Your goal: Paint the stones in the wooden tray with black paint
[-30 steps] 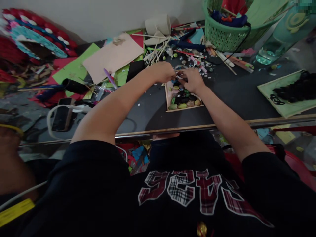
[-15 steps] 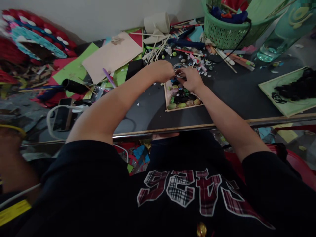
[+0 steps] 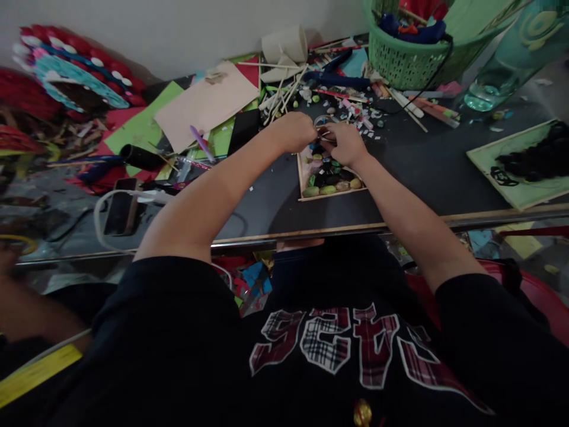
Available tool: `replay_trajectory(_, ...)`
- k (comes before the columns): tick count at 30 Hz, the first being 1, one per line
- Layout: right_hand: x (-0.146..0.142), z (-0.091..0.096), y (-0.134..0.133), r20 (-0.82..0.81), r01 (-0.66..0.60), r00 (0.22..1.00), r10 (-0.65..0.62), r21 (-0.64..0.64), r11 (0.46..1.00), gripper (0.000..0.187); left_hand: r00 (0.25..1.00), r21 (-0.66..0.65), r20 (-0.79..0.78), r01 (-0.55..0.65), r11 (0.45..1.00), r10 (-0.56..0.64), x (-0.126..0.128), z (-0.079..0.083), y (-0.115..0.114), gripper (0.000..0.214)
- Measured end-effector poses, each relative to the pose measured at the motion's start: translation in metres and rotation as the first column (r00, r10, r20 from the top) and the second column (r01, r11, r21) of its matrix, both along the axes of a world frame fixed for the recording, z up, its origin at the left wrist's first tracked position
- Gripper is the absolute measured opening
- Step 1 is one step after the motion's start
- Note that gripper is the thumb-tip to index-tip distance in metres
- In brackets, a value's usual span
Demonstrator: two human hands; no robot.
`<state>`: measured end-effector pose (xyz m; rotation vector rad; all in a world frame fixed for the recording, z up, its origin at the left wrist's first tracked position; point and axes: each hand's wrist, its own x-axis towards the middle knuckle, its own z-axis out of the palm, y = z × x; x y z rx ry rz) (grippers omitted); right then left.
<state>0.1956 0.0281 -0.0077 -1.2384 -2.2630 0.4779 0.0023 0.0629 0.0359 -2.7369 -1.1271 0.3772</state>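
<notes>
Over the far part of a small framed board (image 3: 307, 194), my left hand (image 3: 297, 131) is curled closed. Its fingertips are turned away, and what they grip is hidden. Close on its right, my right hand (image 3: 347, 143) has bent fingers closed on a thin, pale, ring-shaped thing (image 3: 320, 120); its exact kind is too small to make out. Below the hands, the board carries painted pebbles, with greenish and brown ones (image 3: 328, 190) along the near edge and dark ones (image 3: 333, 176) behind them. My right hand and forearm cover part of the board.
Wooden sticks, paper scraps and loose pebbles clutter the back of the table (image 3: 275, 207). A green basket (image 3: 395, 59) and a clear bottle (image 3: 482, 95) stand at the back right. Another framed board (image 3: 484, 155) lies right; a phone (image 3: 121, 212) lies left. Another person's arm (image 3: 31, 302) shows far left.
The view has shifted slightly, so things on the left appear further right. Both my hands keep nearly the same place and pose. The other person's arm at far left has moved.
</notes>
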Motion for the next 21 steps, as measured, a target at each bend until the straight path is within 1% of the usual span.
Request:
replay_trajectory(4,0.0,0.003,-0.002,0.005,0.003,1.0,-0.003,0.0,1.0,0.038,0.996,0.009,0.049,-0.079,0.997,0.078,0.001,0.002,-0.003,0.038)
replay_trajectory(6,0.0,0.005,-0.003,-0.01,0.01,1.0,-0.01,0.001,1.0,0.036,0.992,-0.028,0.084,-0.096,0.995,0.098,0.0,0.005,0.0,0.036)
replay_trajectory(9,-0.001,0.006,-0.005,-0.04,0.017,0.999,-0.017,0.002,1.0,0.036,0.985,-0.096,0.16,-0.055,0.994,0.07,-0.005,0.011,0.005,0.037)
replay_trajectory(11,-0.001,0.007,-0.005,-0.053,0.013,0.999,-0.013,0.005,1.0,0.036,0.98,-0.097,0.193,-0.028,0.995,0.046,-0.008,0.015,0.004,0.037)
replay_trajectory(13,-0.001,0.007,-0.006,-0.059,0.008,0.998,-0.008,0.002,1.0,0.037,0.984,-0.073,0.178,-0.017,0.997,0.03,-0.008,0.018,0.001,0.036)
replay_trajectory(17,0.0,0.008,-0.007,-0.066,0.0,0.998,-0.001,-0.023,1.0,0.037,0.997,-0.04,0.077,0.02,0.999,-0.017,-0.002,0.018,-0.007,0.04)
replay_trajectory(19,0.0,0.007,-0.006,-0.051,0.0,0.999,-0.001,-0.018,1.0,0.035,0.996,-0.039,0.075,0.048,0.998,-0.045,0.002,0.016,-0.007,0.042)
replay_trajectory(21,0.001,0.006,-0.005,-0.032,0.003,0.999,-0.003,-0.008,1.0,0.033,0.992,-0.045,0.106,0.068,0.997,-0.063,0.003,0.013,-0.005,0.042)
